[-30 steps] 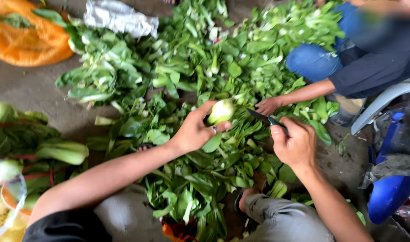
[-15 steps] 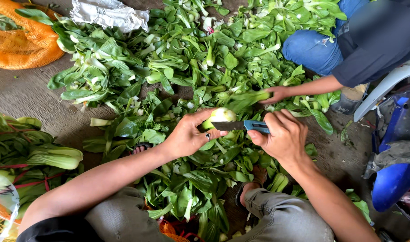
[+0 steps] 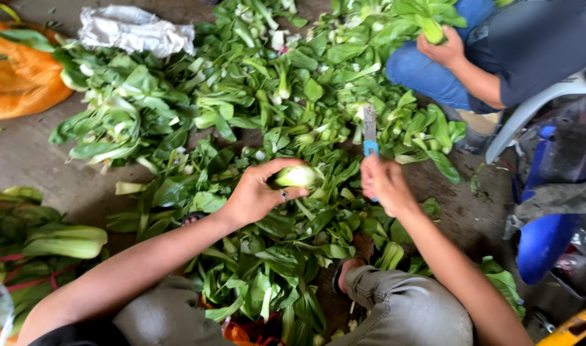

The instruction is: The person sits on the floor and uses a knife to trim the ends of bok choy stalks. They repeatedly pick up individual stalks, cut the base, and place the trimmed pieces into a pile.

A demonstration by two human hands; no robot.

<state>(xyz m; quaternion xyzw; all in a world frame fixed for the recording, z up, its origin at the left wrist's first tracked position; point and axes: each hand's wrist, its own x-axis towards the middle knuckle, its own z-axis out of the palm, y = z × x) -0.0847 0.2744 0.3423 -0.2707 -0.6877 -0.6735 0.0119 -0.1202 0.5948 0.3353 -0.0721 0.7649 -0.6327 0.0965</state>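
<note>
My left hand [image 3: 258,195] grips a small pale-green bok choy head [image 3: 297,176] by its base, held over the leaf pile. There is a ring on one finger. My right hand [image 3: 384,182] is closed around a blue-handled knife [image 3: 370,131] whose blade points up and away, a little right of the vegetable and not touching it. Below both hands lies a heap of loose green leaves [image 3: 267,256] on the concrete floor.
A large pile of bok choy [image 3: 242,83] covers the floor ahead. Another person sits at the upper right, their hand [image 3: 441,48] holding greens. An orange sack [image 3: 17,70] and white bag [image 3: 133,29] lie upper left; trimmed heads [image 3: 56,240] stack at left.
My right hand has pulled the knife away from the bok choy and turned the blade upward. The other person's hand has left the pile and lifted greens.
</note>
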